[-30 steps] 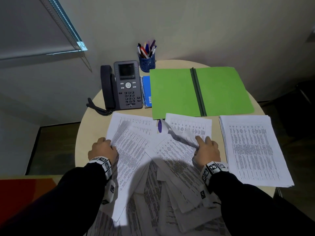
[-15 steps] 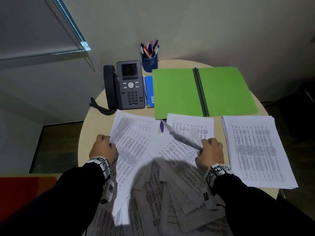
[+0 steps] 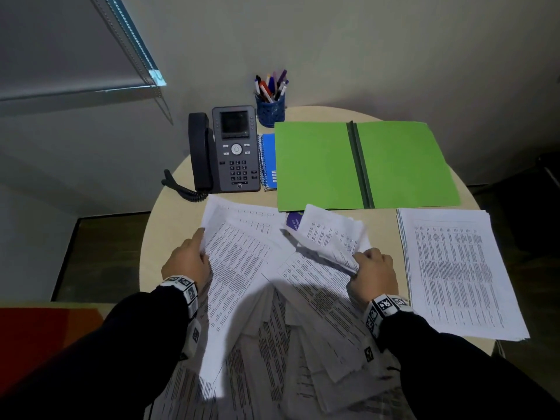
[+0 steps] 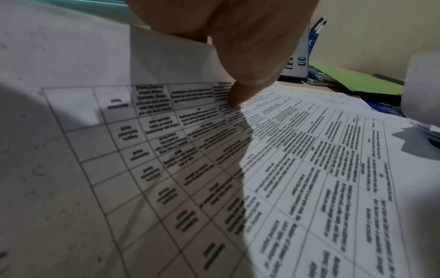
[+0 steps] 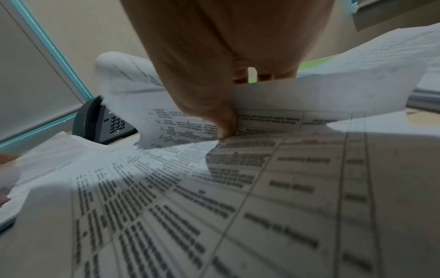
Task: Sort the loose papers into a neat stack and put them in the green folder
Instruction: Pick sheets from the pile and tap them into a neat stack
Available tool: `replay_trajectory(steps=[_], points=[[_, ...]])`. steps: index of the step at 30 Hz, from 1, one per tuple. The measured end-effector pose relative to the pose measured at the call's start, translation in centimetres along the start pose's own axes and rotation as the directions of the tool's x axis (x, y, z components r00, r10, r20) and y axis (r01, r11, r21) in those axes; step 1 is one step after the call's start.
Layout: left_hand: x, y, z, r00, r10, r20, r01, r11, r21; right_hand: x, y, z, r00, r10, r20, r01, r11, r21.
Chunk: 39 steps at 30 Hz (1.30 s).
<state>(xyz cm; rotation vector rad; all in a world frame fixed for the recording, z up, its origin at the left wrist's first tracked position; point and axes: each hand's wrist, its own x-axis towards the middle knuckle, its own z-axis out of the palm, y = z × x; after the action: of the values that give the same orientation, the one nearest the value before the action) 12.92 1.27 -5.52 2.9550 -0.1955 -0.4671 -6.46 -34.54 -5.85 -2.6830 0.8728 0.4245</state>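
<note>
Left hand: the left hand (image 3: 186,263) is low and left of the middle of the head view. Its thumb and fingers pinch the left edge of a printed sheet (image 3: 239,268) and curl it up.
Right hand: the right hand (image 3: 374,272) is right of the middle. It grips a bent bunch of sheets (image 3: 330,234), lifted off the heap, with the thumb on top.
Loose papers: the loose papers (image 3: 291,338) lie in a messy heap across the bottom middle, one over another, between the two arms.
Neat stack: a tidy stack (image 3: 454,271) sits at the right, apart from the heap and just below the folder.
Green folder: the green folder (image 3: 315,165) lies open and flat, above the middle of the picture, with a dark spine down its centre. No paper lies on it.
Things around: a dark desk phone (image 3: 225,150) stands upper left of the folder. A blue notebook (image 3: 268,162) is tucked part way under the folder's left edge. A blue pen cup (image 3: 270,109) stands behind them. A small purple thing (image 3: 294,221) peeks out beside the lifted bunch.
Edges: the heap hangs over the near edge of the table. The stack's lower right corner also pokes past the rim.
Open room: bare top shows left of the left hand.
Table: the round table (image 3: 169,225) is pale.
Room: plain walls stand behind, with a window blind (image 3: 60,50) at the upper left and dark floor below.
</note>
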Motion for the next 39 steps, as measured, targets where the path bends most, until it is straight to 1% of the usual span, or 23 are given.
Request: replay_trajectory(steps=[3, 5, 8, 10, 13, 15, 17, 18, 20, 22, 25, 27, 28, 30, 31, 35, 37, 39], points=[[0.2, -0.1, 0.0, 0.999, -0.003, 0.054, 0.002, 0.999, 0.036, -0.1, -0.5, 0.0, 0.999, 0.025, 0.030, -0.025, 1.000, 0.008], [0.2, -0.2, 0.1, 0.999, -0.007, 0.042, 0.005, 0.999, 0.036, 0.0, -0.7, -0.1, 0.998, 0.057, 0.028, -0.058, 0.998, 0.030], [0.3, -0.1, 0.3, 0.999, -0.035, -0.010, 0.035, 0.999, -0.039, 0.1, -0.7, -0.1, 0.997, 0.081, 0.022, -0.081, 0.996, 0.035], [0.5, 0.1, 0.4, 0.998, -0.060, -0.012, 0.059, 0.996, -0.066, 0.1, -0.6, 0.0, 0.997, 0.079, 0.027, -0.079, 0.997, 0.020], [0.9, 0.3, 0.3, 0.997, -0.076, 0.018, 0.077, 0.995, -0.060, 0.1, -0.5, 0.1, 0.996, 0.073, 0.041, -0.074, 0.997, 0.010], [1.4, 0.4, -0.1, 0.995, -0.076, 0.063, 0.080, 0.995, -0.055, 0.1, -0.5, 0.2, 0.996, 0.069, 0.050, -0.070, 0.997, 0.013], [1.8, 0.2, -0.5, 0.992, -0.072, 0.105, 0.077, 0.996, -0.048, 0.2, -0.5, 0.3, 0.995, 0.078, 0.053, -0.080, 0.996, 0.036], [1.9, 0.0, -0.6, 0.992, -0.060, 0.107, 0.065, 0.997, -0.045, 0.2, -0.4, 0.3, 0.995, 0.093, 0.043, -0.095, 0.994, 0.062], [1.7, -0.3, -0.4, 0.998, -0.008, 0.057, 0.011, 0.999, -0.039, 0.3, -0.3, 0.2, 0.991, 0.133, 0.004, -0.133, 0.983, 0.125], [0.8, -0.4, -0.2, 0.999, 0.033, -0.035, -0.034, 0.999, -0.026, 0.5, -0.3, -0.1, 0.983, 0.183, -0.011, -0.178, 0.966, 0.189], [-0.6, -0.3, -0.3, 0.983, 0.100, -0.155, -0.103, 0.995, -0.015, 1.2, -0.1, -0.8, 0.951, 0.308, 0.028, -0.304, 0.917, 0.259], [-1.2, -0.1, -0.6, 0.978, 0.132, -0.159, -0.147, 0.985, -0.085, 1.8, 0.1, -1.4, 0.929, 0.359, 0.087, -0.368, 0.881, 0.298], [-1.4, 0.3, -0.9, 0.985, 0.111, -0.129, -0.130, 0.980, -0.148, 2.0, 0.2, -1.6, 0.923, 0.365, 0.122, -0.385, 0.866, 0.320], [-2.0, 0.9, -1.5, 0.999, 0.009, -0.039, -0.019, 0.961, -0.275, 2.4, 0.6, -1.8, 0.913, 0.377, 0.154, -0.407, 0.844, 0.350], [-2.2, 1.0, -1.7, 1.000, -0.020, -0.010, 0.016, 0.946, -0.323, 2.5, 0.7, -1.9, 0.907, 0.388, 0.164, -0.421, 0.839, 0.345], [-3.0, 0.5, -2.4, 0.998, -0.051, 0.029, 0.059, 0.894, -0.445, 2.3, 0.9, -2.4, 0.885, 0.428, 0.184, -0.464, 0.847, 0.260], [-3.1, -0.1, -2.8, 0.994, -0.080, 0.069, 0.104, 0.862, -0.496, 2.1, 1.1, -2.6, 0.890, 0.424, 0.169, -0.456, 0.844, 0.282], [-3.2, -0.8, -2.9, 0.988, -0.099, 0.120, 0.148, 0.836, -0.528, 1.9, 1.6, -2.5, 0.906, 0.397, 0.149, -0.423, 0.826, 0.372]])
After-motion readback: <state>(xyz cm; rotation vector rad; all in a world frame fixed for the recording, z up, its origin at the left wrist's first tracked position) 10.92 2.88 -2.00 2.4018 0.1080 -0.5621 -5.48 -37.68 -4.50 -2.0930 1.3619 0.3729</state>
